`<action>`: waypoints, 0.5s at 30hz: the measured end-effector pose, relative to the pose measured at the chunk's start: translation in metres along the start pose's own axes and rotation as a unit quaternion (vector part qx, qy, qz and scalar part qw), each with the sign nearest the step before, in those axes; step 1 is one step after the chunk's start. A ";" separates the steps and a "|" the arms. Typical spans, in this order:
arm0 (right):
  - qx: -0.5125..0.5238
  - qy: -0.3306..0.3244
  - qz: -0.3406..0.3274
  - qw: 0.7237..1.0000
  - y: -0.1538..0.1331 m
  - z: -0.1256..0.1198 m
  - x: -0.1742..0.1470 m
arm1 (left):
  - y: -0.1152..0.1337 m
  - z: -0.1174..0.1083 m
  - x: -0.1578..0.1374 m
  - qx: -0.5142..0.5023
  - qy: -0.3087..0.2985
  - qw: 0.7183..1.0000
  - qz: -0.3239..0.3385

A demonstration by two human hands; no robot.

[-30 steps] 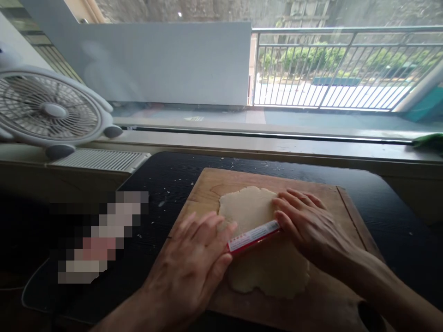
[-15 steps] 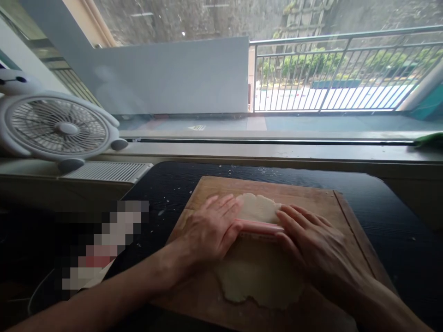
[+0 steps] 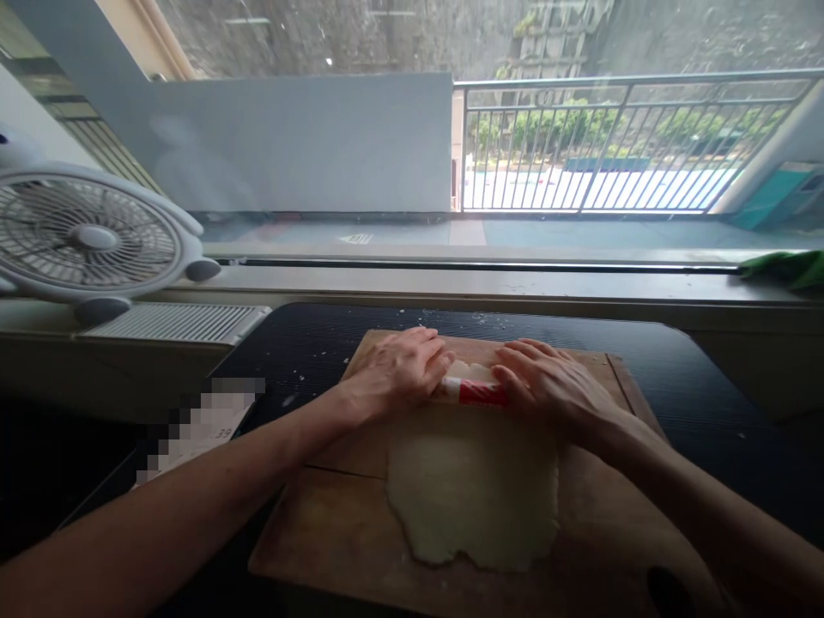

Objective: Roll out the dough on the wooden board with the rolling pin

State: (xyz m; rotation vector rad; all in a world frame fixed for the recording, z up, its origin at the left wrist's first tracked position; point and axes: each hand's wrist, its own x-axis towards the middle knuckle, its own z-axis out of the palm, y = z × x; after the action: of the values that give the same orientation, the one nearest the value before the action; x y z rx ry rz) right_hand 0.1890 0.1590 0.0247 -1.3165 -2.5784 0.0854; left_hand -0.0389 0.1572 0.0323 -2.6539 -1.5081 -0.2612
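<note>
1. On board (image 3: pixel 328 515), toward far edge: tube (image 3: pixel 480 392), red and white, atop dough (image 3: pixel 476 481); long axis roughly crosswise, left to right.
2. Over tube's left end: left hand (image 3: pixel 402 365), palm down, fingers extended, not wrapped round.
3. Over right end: right hand (image 3: pixel 547 378), palm down, fingers likewise extended.
4. Nearer to tube: neither; one at each end, contact beneath palms hidden.
5. Nearside of tube: most visible dough, ragged-edged.
6. Under board: dark table (image 3: pixel 695 386).
</note>
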 end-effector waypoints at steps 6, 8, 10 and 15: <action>-0.007 0.024 -0.062 0.998 -0.022 -0.001 -0.048 | 0.005 0.006 -0.056 -0.024 0.033 0.999 0.020; -0.028 0.045 -0.083 0.995 -0.028 0.001 -0.068 | 0.004 0.007 -0.078 -0.033 0.043 0.997 0.048; -0.040 0.053 -0.091 0.994 -0.029 0.003 -0.074 | 0.001 0.006 -0.085 -0.038 0.044 0.997 0.058; -0.026 0.059 -0.040 0.997 -0.009 0.007 -0.027 | -0.016 0.007 -0.039 -0.028 0.010 1.000 -0.001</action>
State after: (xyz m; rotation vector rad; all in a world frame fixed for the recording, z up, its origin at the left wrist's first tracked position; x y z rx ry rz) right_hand 0.1957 0.1321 0.0140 -1.1962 -2.5450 -0.0711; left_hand -0.0715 0.1339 0.0182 -2.6840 -1.5194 -0.3351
